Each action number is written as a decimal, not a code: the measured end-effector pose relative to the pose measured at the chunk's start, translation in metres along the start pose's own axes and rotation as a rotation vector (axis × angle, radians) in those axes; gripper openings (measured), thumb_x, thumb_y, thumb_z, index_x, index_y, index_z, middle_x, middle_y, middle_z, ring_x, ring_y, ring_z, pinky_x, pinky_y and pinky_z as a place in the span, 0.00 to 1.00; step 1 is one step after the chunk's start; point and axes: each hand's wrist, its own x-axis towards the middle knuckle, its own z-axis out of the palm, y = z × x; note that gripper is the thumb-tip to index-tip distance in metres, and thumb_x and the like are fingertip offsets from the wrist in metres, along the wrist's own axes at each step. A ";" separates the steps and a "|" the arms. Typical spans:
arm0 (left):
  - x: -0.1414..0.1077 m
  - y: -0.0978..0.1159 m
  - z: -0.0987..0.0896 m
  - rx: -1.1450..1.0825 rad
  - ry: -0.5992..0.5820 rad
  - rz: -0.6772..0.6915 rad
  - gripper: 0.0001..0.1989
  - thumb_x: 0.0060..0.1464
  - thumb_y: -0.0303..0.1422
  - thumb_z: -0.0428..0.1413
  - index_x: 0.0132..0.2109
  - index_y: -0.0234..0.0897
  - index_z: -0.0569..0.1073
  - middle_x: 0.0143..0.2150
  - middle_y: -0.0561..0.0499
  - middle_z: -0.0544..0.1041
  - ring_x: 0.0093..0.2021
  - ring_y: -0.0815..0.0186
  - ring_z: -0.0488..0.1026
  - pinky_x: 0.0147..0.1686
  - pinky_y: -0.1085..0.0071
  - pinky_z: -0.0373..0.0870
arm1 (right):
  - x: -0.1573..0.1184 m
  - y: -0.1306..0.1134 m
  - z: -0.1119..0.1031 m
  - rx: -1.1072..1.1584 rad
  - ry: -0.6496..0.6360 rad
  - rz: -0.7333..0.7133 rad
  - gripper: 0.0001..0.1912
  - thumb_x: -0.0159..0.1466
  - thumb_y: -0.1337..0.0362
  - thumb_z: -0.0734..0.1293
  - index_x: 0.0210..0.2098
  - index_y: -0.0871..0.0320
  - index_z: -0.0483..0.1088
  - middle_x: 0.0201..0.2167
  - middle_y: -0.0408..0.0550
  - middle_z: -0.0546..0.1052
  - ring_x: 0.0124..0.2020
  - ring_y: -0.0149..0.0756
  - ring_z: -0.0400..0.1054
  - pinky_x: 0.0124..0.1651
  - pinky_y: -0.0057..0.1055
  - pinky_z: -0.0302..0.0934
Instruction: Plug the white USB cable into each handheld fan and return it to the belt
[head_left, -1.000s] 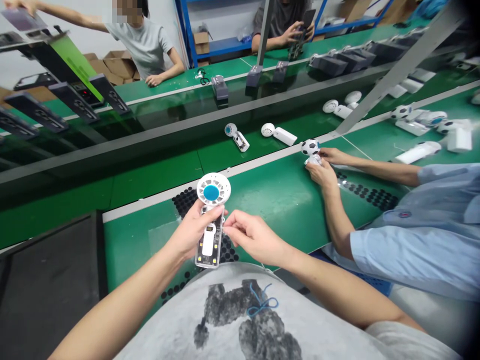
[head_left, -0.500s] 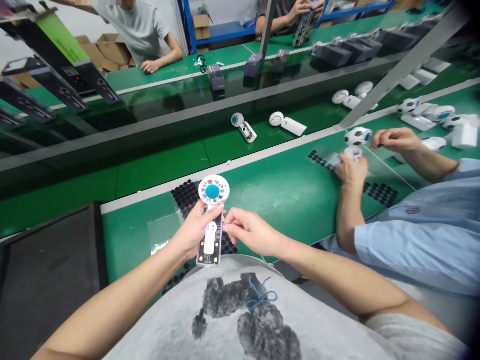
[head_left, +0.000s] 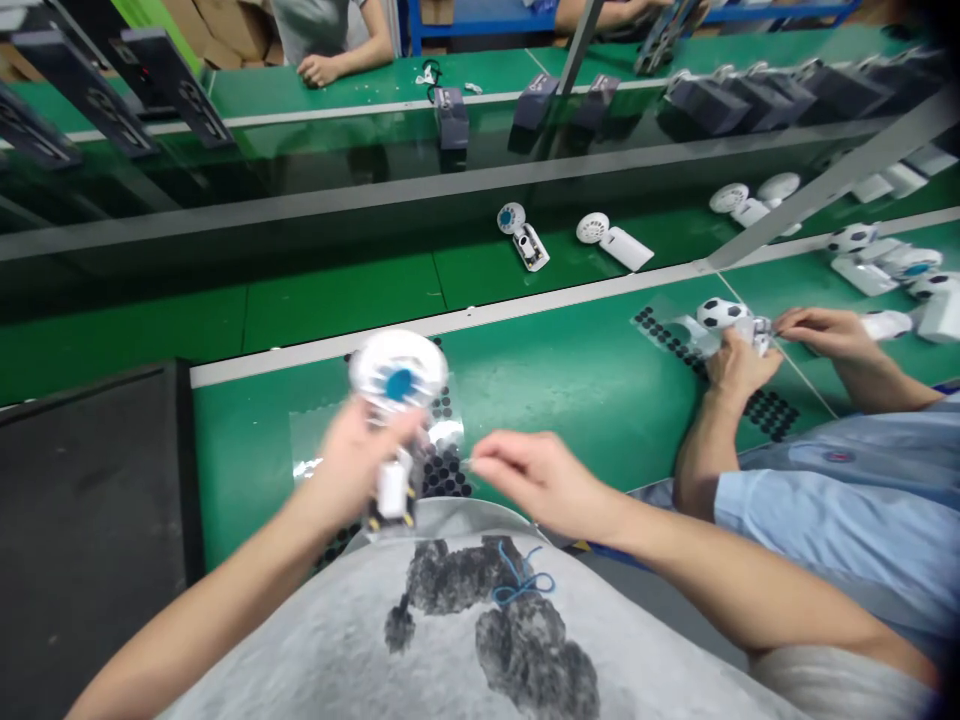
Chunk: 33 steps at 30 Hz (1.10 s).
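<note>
My left hand (head_left: 352,470) grips a small hand-held fan (head_left: 396,385) by its clear handle; its round white head with a blue centre points up and is blurred. My right hand (head_left: 536,480) is beside it, a little to the right, thumb and forefinger pinched together on something too small to make out. Under both hands lies a clear sheet of black round stickers (head_left: 442,470) on the green bench (head_left: 585,380).
A co-worker in a blue shirt sits at my right, hands (head_left: 742,360) on a football-patterned fan (head_left: 721,314). Two fans (head_left: 523,235) lie on the conveyor beyond the white edge strip. A dark mat (head_left: 82,520) covers the bench at left. Other people work across the line.
My left hand has tilted and swung the fan leftward, blurring it. My right hand has drawn slightly away from the handle. The view has dipped down; the co-worker's hands have come back together.
</note>
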 end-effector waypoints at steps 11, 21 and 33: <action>0.086 -0.059 -0.026 -0.288 0.003 -0.151 0.11 0.49 0.36 0.57 0.33 0.32 0.69 0.23 0.51 0.73 0.19 0.69 0.70 0.19 0.73 0.69 | 0.082 0.077 0.025 -0.263 0.231 0.051 0.05 0.57 0.63 0.67 0.28 0.59 0.71 0.23 0.41 0.68 0.28 0.30 0.63 0.34 0.27 0.57; 0.124 -0.119 -0.043 -0.314 0.064 -0.125 0.17 0.44 0.38 0.61 0.37 0.34 0.66 0.27 0.51 0.74 0.23 0.69 0.72 0.24 0.71 0.71 | 0.140 0.105 0.069 -0.431 0.131 0.038 0.07 0.59 0.66 0.66 0.36 0.57 0.76 0.37 0.49 0.73 0.39 0.36 0.67 0.41 0.28 0.58; 0.119 -0.114 -0.037 -0.324 0.091 -0.138 0.19 0.41 0.38 0.63 0.37 0.34 0.65 0.27 0.52 0.73 0.24 0.69 0.72 0.24 0.72 0.70 | 0.154 0.105 0.068 -0.380 0.087 0.145 0.04 0.55 0.66 0.69 0.31 0.59 0.74 0.33 0.49 0.73 0.33 0.36 0.66 0.38 0.30 0.57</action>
